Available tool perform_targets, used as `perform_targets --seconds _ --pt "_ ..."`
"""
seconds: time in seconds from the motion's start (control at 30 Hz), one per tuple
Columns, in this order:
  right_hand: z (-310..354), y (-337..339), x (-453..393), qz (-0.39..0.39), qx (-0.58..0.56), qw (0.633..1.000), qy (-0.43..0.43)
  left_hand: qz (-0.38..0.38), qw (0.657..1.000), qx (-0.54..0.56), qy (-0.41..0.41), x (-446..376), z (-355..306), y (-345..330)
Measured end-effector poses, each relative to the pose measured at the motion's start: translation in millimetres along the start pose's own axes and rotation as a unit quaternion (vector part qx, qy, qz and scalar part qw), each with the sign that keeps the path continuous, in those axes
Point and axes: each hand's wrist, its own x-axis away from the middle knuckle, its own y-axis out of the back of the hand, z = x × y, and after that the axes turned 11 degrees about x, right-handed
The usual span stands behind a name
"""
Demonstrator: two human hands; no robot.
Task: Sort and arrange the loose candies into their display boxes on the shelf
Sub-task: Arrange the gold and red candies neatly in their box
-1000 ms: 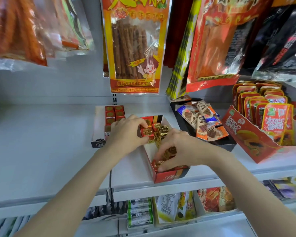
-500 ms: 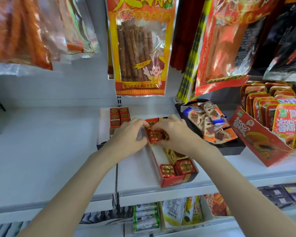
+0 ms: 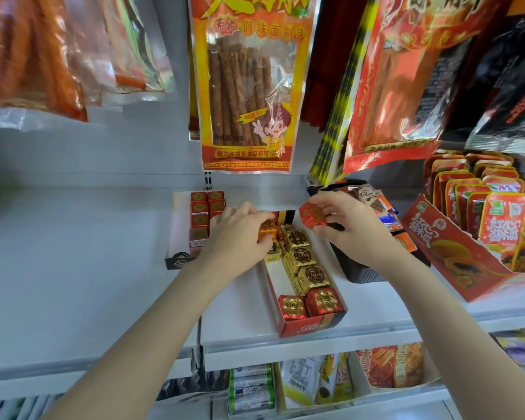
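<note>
A long red display box [image 3: 311, 325] lies on the white shelf, holding a row of gold foil candies [image 3: 304, 259] and two red foil candies [image 3: 322, 303] at its near end. My left hand [image 3: 240, 234] grips an orange foil candy [image 3: 267, 230] at the far end of that box. My right hand [image 3: 349, 225] pinches a red foil candy [image 3: 312, 215] just above the box's right wall. A white-and-black display box [image 3: 176, 259] to the left holds red candies [image 3: 206, 204] in two columns.
A black tray [image 3: 361, 272] of flat chocolate packets sits under my right hand. A red carton [image 3: 455, 256] of papaya-print packets stands at the right. Large snack bags [image 3: 249, 83] hang above the shelf. The white shelf [image 3: 73, 268] stretches left; a lower shelf holds more goods.
My right hand has lifted a red candy out and to the right. My left hand now holds an orange candy at the box's far end. More gold candies show in a row.
</note>
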Motion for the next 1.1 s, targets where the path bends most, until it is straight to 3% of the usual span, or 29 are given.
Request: perform_targets --seconds 0.07,0.17,0.27,0.33,0.77,0.83,0.97,1.03,1.1 --pt "3 5 3 0.045 -0.003 0.999 0.000 0.011 1.000 -0.009 0.005 -3 -2 -2" --pt "16 17 12 0.185 -0.048 0.981 0.028 0.022 1.000 -0.008 0.015 -7 0 -1" --pt "31 17 27 0.277 0.015 0.956 0.091 0.024 1.000 0.000 0.019 -6 2 -1" --pt "36 13 32 0.295 0.058 0.946 0.117 0.025 1.000 0.004 0.015 -5 2 -1" --pt "38 6 32 0.330 0.051 0.938 0.092 0.018 1.000 0.026 0.002 -3 5 0" --pt "40 13 27 0.288 0.008 0.954 0.078 0.011 1.000 0.022 -0.003 -2 5 1" --pt "30 4 0 0.065 0.014 0.998 0.014 -0.021 1.000 -0.011 -0.017 2 5 3" --pt "31 -14 -13 0.027 0.049 0.998 -0.031 -0.032 0.999 -0.003 -0.016 4 7 2" --pt "37 -32 -20 0.040 0.135 0.988 -0.063 -0.043 0.999 0.016 -0.010 4 9 1"
